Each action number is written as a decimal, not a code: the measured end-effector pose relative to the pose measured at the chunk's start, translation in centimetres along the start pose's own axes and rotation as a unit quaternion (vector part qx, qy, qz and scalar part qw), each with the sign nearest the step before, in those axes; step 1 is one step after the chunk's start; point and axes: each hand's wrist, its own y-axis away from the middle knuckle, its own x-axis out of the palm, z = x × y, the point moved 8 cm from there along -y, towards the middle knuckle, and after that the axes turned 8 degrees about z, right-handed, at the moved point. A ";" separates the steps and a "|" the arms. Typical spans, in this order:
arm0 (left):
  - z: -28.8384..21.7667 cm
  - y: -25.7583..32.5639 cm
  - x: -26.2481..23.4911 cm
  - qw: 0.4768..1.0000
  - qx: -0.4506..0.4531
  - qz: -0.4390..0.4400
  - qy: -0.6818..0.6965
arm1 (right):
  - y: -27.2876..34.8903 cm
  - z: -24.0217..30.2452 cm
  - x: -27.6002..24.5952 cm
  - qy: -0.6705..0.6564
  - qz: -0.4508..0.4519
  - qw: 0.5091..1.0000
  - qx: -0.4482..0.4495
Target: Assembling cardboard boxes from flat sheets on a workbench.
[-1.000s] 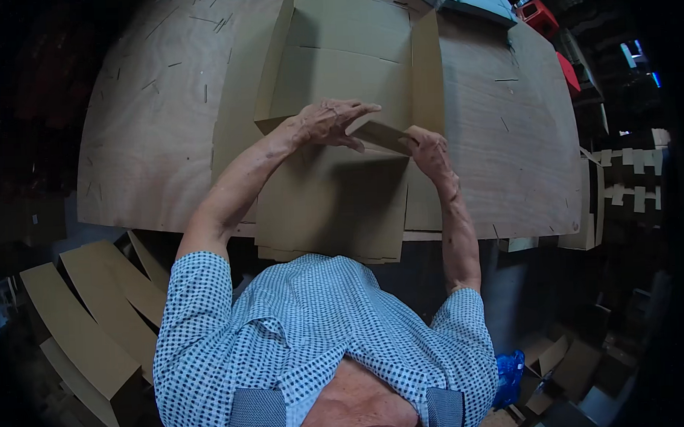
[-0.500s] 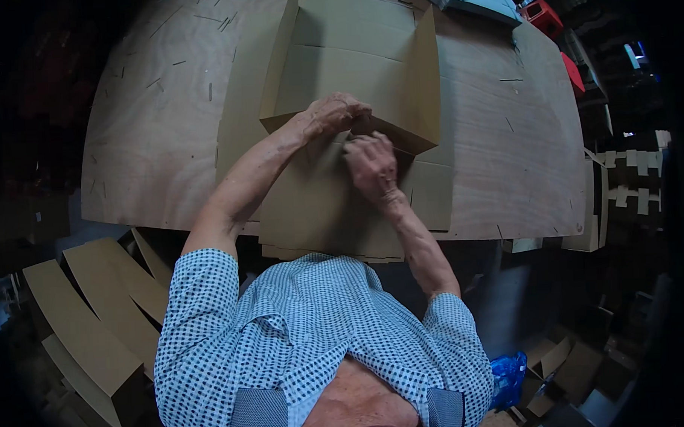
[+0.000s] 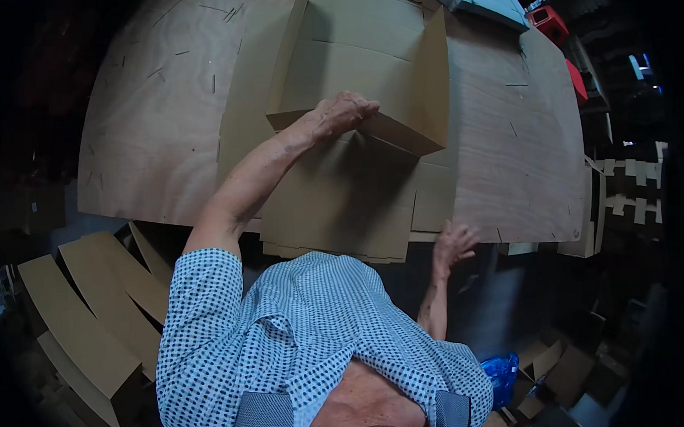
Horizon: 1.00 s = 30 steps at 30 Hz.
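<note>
Landmark: plywood table (image 3: 520, 147), in front of the person.
Carton: open cardboard carton (image 3: 431, 82), lying on the middle part of the table; its left and right walls stand upright, and end flaps (image 3: 399, 131) are turned inward across the side facing the table's near edge.
Left hand: left hand (image 3: 344, 112), over the middle of the table, fingers bent down and clasping the carton at the upper edge of its end flaps; exact fingertip contact hidden.
Right hand: right hand (image 3: 454, 243), at the table's near edge, right of centre; released, fingers spread, slightly blurred. Contact with the edge cannot be determined.
Flat cardboard: layered sheets (image 3: 334, 206), projecting past the table's near edge.
Slivers: thin dark slivers (image 3: 214, 84), scattered on the table's left part.
Pale item: light blue-grey slab (image 3: 478, 2), at the table's far right.
Red container: red container (image 3: 548, 24), by the table's far right edge.
Panels: cardboard panels (image 3: 96, 305), below the table's near left corner.
</note>
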 end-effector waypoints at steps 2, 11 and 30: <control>-0.6 -1.0 0.6 1.000 -0.004 0.015 -0.017 | 0.5 -6.5 -3.0 -0.055 -0.146 0.987 -0.023; 0.8 -0.8 1.0 0.995 0.020 -0.024 -0.100 | 5.5 11.4 -5.0 -0.269 0.132 0.904 -0.306; -7.0 3.7 5.3 0.987 0.116 0.113 0.016 | 0.1 11.0 -14.7 -0.367 -0.048 0.794 -0.483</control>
